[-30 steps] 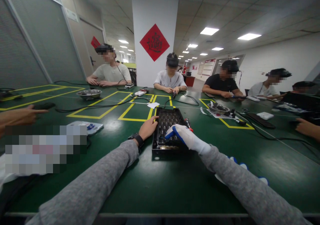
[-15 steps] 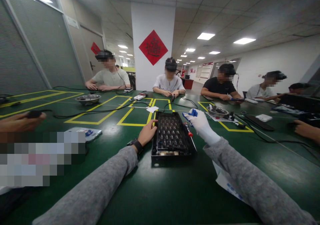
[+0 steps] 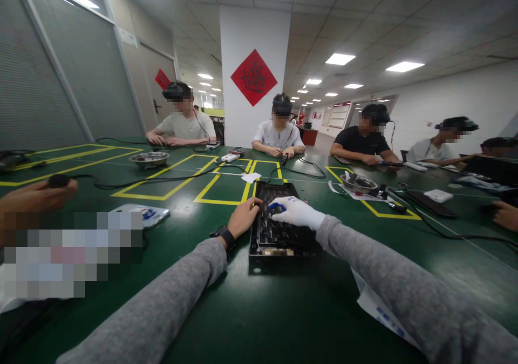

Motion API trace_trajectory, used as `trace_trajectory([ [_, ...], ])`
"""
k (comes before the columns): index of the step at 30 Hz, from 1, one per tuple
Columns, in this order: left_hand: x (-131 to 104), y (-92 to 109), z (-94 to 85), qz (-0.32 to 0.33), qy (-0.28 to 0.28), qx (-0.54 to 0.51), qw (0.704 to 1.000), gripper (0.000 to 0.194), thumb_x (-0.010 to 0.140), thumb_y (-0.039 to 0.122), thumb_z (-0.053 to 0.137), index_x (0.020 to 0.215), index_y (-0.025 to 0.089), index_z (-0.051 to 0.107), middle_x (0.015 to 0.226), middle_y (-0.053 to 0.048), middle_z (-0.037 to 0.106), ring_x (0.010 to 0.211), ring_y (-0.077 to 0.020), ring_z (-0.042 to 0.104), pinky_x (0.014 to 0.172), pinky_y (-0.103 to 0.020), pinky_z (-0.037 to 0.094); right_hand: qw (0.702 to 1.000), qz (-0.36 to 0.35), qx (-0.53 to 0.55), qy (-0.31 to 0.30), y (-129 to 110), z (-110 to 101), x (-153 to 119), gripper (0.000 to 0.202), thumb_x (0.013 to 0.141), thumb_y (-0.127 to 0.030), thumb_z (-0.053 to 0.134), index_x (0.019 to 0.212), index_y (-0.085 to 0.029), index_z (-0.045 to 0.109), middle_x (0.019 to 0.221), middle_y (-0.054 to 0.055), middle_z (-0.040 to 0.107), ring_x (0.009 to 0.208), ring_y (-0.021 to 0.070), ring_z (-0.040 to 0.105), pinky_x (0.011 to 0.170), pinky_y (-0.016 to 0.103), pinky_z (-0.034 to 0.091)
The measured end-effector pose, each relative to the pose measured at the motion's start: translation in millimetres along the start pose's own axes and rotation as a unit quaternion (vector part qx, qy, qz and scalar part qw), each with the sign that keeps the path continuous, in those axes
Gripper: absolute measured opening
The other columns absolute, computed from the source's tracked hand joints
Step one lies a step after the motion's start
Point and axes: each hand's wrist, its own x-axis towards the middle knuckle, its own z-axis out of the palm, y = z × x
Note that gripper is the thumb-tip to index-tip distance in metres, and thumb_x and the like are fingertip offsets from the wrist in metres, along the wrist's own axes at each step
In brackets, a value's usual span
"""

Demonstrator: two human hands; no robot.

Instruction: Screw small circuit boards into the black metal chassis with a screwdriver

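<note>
On the glossy green tabletop [image 3: 226, 310], at twelve o'clock, lies a rectangular black plastic-looking case [image 3: 263, 257], rows of shiny little bits [image 3: 279, 231] inside. At its nine, the bare left hand [image 3: 241, 218] touches it with loosely bent, unclosed fingers. The white-gloved right hand [image 3: 297, 212] has swung in from two o'clock over it, suggesting work among the bits; whether its curled fingers pinch anything, I cannot tell.
</note>
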Motion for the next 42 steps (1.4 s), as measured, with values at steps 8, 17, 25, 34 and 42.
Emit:
trace_trajectory([
  [8,1.2,3.1,-1.4,0.004,-0.005,-0.010,1.000,0.028,0.077,0.022,0.042,0.094,0.019,0.064,0.071,0.000,0.058,0.068,-0.0148,0.050,0.064,-0.025,0.036,0.992,0.048,-0.110,-0.034,-25.8,25.0,37.4,0.024,0.067,-0.036,0.061,0.083,-0.019,0.069,0.087,0.009,0.068,0.081,0.0224,0.063,0.070,0.031,0.046],
  [17,-8.0,27.2,-13.8,0.009,0.084,0.050,0.995,0.033,0.080,0.043,0.044,0.068,0.017,0.060,0.052,0.002,0.041,0.053,-0.0116,0.037,0.053,-0.024,0.024,0.992,0.087,-0.078,0.048,-9.1,3.8,-5.4,0.024,0.077,-0.040,0.053,0.081,-0.021,0.067,0.081,0.004,0.068,0.076,0.0168,0.061,0.068,0.027,0.046],
  [25,-17.6,47.0,-3.6,0.077,-0.018,0.068,0.995,0.040,0.086,0.043,0.037,0.058,0.018,0.050,0.060,0.000,0.051,0.059,-0.0130,0.046,0.056,-0.024,0.029,0.979,0.106,0.053,0.168,-7.5,14.2,-29.0,0.022,0.076,-0.039,0.056,0.079,-0.020,0.067,0.076,0.002,0.067,0.071,0.0148,0.059,0.066,0.026,0.043],
  [34,-15.7,41.7,2.0,0.115,-0.096,-0.069,0.986,0.040,0.090,0.040,0.030,0.069,0.017,0.054,0.073,-0.001,0.054,0.073,-0.0129,0.050,0.068,-0.023,0.038,0.981,0.031,-0.063,0.181,-24.5,8.4,-36.9,0.024,0.083,-0.040,0.049,0.079,-0.020,0.062,0.083,0.004,0.066,0.081,0.0165,0.060,0.072,0.027,0.040],
  [42,-15.8,44.1,1.7,0.124,-0.092,-0.079,0.985,0.036,0.090,0.041,0.033,0.070,0.017,0.051,0.073,0.001,0.051,0.072,-0.0124,0.048,0.068,-0.023,0.036,0.977,0.016,-0.055,0.203,-21.3,9.9,-38.6,0.023,0.084,-0.038,0.049,0.089,-0.020,0.062,0.090,0.004,0.065,0.086,0.0168,0.060,0.076,0.027,0.041],
])
